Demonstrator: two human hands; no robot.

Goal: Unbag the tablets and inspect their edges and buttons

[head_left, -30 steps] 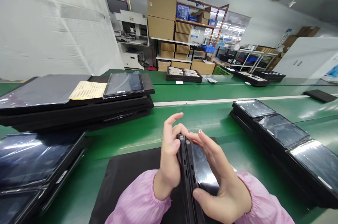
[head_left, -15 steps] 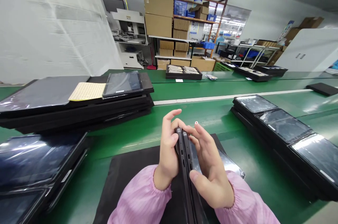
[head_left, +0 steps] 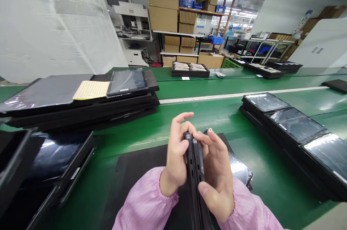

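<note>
My left hand (head_left: 176, 159) is closed on a thin black tablet (head_left: 191, 168) stood on edge, with small ports along the edge facing me. Pressed close beside it is a second black tablet (head_left: 198, 157), also on edge, held by my right hand (head_left: 220, 172) with the thumb on its near edge and the index finger raised. A small white-and-red dot sits on that fingertip. Below both hands lies a black mat (head_left: 135, 175). Behind my right hand, a film-covered shiny panel (head_left: 240, 168) rests partly hidden.
Film-covered tablets (head_left: 298, 123) sit on black trays at right. Stacked black foam trays (head_left: 121, 109) at left carry a yellow sticker sheet (head_left: 92, 89) and another tablet (head_left: 127, 82). More dark panels (head_left: 54, 157) lie at near left. A parts tray (head_left: 189, 72) stands across the green bench (head_left: 151, 128).
A blurred dark panel or tray has come into view at the near left, over the panels there. The view has shifted slightly. Both hands keep nearly the same hold on the paired tablets.
</note>
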